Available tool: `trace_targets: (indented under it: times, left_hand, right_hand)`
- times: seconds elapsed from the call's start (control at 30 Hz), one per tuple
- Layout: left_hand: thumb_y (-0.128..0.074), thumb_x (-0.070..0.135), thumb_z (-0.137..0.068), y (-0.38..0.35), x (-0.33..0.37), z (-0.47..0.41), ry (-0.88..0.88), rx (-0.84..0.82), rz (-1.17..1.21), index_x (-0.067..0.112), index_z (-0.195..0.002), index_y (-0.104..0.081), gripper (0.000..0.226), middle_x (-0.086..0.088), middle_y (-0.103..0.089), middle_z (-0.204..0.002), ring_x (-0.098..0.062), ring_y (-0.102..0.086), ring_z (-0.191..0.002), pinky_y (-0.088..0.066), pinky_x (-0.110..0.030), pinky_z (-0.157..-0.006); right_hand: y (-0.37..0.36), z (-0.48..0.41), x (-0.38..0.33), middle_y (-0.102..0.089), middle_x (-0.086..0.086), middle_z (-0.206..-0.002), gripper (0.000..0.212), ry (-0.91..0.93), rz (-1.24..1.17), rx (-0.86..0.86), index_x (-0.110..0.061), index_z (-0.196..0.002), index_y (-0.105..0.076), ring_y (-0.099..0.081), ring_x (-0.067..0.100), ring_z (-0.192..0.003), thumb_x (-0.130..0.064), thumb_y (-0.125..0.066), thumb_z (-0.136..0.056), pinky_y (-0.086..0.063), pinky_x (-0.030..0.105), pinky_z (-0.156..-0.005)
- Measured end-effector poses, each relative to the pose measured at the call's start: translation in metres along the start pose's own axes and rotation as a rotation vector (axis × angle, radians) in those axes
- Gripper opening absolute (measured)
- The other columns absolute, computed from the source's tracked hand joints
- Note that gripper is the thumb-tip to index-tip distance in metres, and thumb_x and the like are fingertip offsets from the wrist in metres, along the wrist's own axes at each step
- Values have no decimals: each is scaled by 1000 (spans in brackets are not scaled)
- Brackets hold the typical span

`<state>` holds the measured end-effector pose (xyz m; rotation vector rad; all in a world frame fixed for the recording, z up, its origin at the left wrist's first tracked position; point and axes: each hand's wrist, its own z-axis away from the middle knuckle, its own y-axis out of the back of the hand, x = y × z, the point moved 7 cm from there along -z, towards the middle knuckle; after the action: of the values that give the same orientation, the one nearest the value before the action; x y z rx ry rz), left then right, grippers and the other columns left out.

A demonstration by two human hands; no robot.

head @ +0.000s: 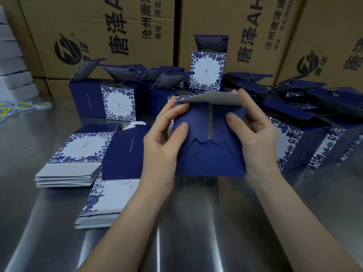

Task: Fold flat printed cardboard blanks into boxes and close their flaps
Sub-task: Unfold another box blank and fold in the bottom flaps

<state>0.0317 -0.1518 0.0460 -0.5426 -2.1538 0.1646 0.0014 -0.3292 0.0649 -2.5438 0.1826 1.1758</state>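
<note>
So far, backdrop: brown shipping cartons (94, 32) stand in a wall behind the work.
Table: a steel table (196, 242) carries everything; the arms reach in over its near edge.
Done: many erected boxes (117, 103) stand or lie along the far side, one upright box (207, 71) in the middle and a tumbled heap (306, 138) on the right. Most show a lid flap left up, so their far ends look unclosed.
Left to do: two stacks of flat blanks (78, 152) sit on the left, one nearer (110, 195). By their thickness, plenty remains.
Box in hand: the current box (210, 158) is held above the table centre, one end turned to the camera. Its blue flaps lie folded in with a slit between them; the grey-backed flap (222, 99) at the top is not yet down. I judge this end nearly closed.
Left hand (159, 146): grips the box's left side, thumb (181, 128) pressed on the folded flap.
Right hand (257, 134): grips the right side, thumb (231, 116) on the face, fingertips over the grey flap's edge.
</note>
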Motion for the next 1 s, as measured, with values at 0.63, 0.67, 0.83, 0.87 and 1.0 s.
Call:
trace_targets:
  times: [0.63, 0.67, 0.83, 0.87, 1.0]
  left_hand:
    - [-57, 3, -92, 5, 6, -3, -64, 26, -55, 17, -106, -70, 24, 3, -60, -135, -5, -53, -128, -41, -16, -101]
    - [-56, 1, -92, 6, 5, -3, -61, 29, -47, 17, -107, -70, 26, 5, -61, -135, -5, -53, -128, -41, -15, -100]
    - [-56, -3, -93, 7, 3, -3, -59, 44, -14, 19, -111, -70, 31, 11, -62, -133, -3, -53, -129, -41, -14, -101]
    - [-56, -1, -93, 6, 3, -3, -61, 43, -13, 20, -111, -70, 31, 11, -62, -134, -3, -52, -129, -41, -14, -101]
    - [-56, 10, -93, 8, 2, -3, -51, 42, 11, 23, -110, -72, 26, 8, -62, -135, -5, -52, -130, -40, -15, -101]
  right_hand:
    - [-12, 4, -1, -70, -6, -105, 26, -29, -50, -74, -20, -109, -65, -64, 8, -98, -4, -49, -96, -51, 21, -83]
    - [-12, 4, -1, -70, -7, -103, 26, -27, -51, -75, -19, -109, -65, -64, 7, -96, -3, -48, -96, -50, 19, -81]
    - [-13, 4, -2, -71, -14, -99, 29, -16, -40, -87, -18, -108, -64, -64, 2, -95, 0, -45, -97, -49, 16, -80]
    - [-13, 4, -2, -71, -13, -100, 28, -17, -38, -91, -19, -109, -64, -64, 3, -96, -1, -45, -98, -50, 17, -81]
    - [-13, 5, 1, -71, -8, -108, 25, -66, -60, -105, -26, -110, -68, -65, 9, -102, -14, -49, -97, -52, 21, -83]
